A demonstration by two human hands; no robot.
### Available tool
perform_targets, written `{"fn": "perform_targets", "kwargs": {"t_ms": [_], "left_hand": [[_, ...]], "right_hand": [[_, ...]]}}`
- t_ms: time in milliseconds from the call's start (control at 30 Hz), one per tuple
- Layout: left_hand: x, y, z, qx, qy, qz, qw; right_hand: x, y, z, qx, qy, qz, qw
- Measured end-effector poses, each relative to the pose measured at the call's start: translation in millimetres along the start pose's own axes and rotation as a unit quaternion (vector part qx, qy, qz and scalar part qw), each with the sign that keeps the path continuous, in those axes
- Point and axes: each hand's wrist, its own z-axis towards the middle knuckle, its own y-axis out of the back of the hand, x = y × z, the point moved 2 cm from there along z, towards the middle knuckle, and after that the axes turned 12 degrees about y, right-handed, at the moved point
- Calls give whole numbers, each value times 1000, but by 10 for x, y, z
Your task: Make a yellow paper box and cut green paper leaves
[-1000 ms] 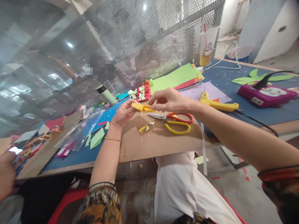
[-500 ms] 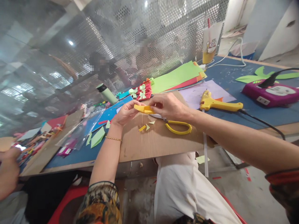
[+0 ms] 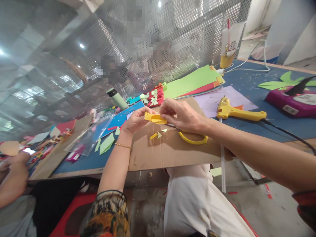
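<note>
Pinching a folded yellow paper strip point(image 3: 155, 118) between the left hand point(image 3: 134, 121) and the right hand point(image 3: 184, 115), above the brown cardboard point(image 3: 172, 156) lying along the near edge of the blue desk point(image 3: 249, 79). Hiding part of the yellow-handled scissors point(image 3: 195, 143) with the right hand, near small paper scraps point(image 3: 153, 135) lying on the cardboard. Facing red paper point(image 3: 161, 97) with pale bows point(image 3: 154, 97) and a stack of green sheets point(image 3: 192, 82) toward the desk's far edge. Extending the right forearm point(image 3: 237, 141) near a yellow glue gun point(image 3: 244, 113) resting partly over a purple sheet point(image 3: 235, 96), with a purple power strip point(image 3: 276, 101) toward the desk's right edge.
</note>
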Motion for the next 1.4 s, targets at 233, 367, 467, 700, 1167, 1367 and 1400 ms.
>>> {"fn": "perform_targets", "kwargs": {"t_ms": [233, 367, 467, 700, 1167, 1367, 1400], "left_hand": [[-106, -106, -75, 26, -26, 26, 999], [-188, -124, -169, 13, -34, 61, 998], [-234, -134, -244, 1, -42, 73, 996], [-331, -140, -367, -14, -55, 108, 992], [-437, -99, -422, -83, -134, 125, 980], [-423, -84, -428, -100, -131, 124, 978], [-416, -75, -424, -97, -131, 125, 979]], "right_hand": [[129, -10, -37, 30, 26, 25, 999], [227, 15, -48, 27, 31, 15, 999], [275, 41, -53, 0, 28, 14, 1000], [313, 28, -72, 2, 10, 19, 1000], [342, -46, -184, -14, 88, -125, 988], [318, -90, -247, 16, 160, -256, 953], [323, -88, -246, 18, 173, -264, 949]]}}
